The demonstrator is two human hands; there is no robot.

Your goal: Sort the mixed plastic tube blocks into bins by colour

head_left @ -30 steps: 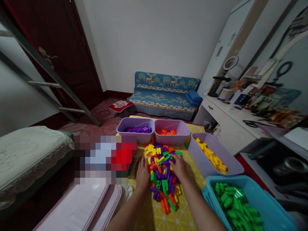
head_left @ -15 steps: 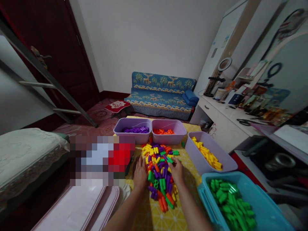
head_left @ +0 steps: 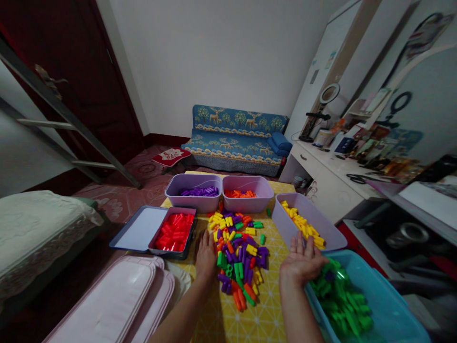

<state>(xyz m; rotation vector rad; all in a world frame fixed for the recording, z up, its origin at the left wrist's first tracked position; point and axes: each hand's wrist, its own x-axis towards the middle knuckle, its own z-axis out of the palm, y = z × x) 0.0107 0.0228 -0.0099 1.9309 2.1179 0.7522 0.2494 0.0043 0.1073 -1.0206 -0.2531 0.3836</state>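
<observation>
Far left, pale pink lids (head_left: pixel 103 295) are stacked, apparently set aside so the middle is left to the pieces. Beyond them, a hinged case (head_left: pixel 134 233) is laid wide, red pieces (head_left: pixel 173 232) within. The left hand (head_left: pixel 206 256) is stretched along the loose pile (head_left: pixel 244 262), nothing seen gripped, perhaps placed to fence that edge; contact cannot be told. At the far edge, a lilac bin (head_left: pixel 196 204) of purple pieces and another (head_left: pixel 248 205) of orange are set side by side, one main colour each: placement judged by colour. Right of the mixed pile, a strip of yellow patterned cloth (head_left: pixel 270 290) is left for sideways movement. The right hand (head_left: pixel 302 262) is held palm up, fingers spread, no piece visible, hemmed by the yellow-piece bin (head_left: pixel 332 238) and turquoise tub (head_left: pixel 396 305) of green pieces.
</observation>
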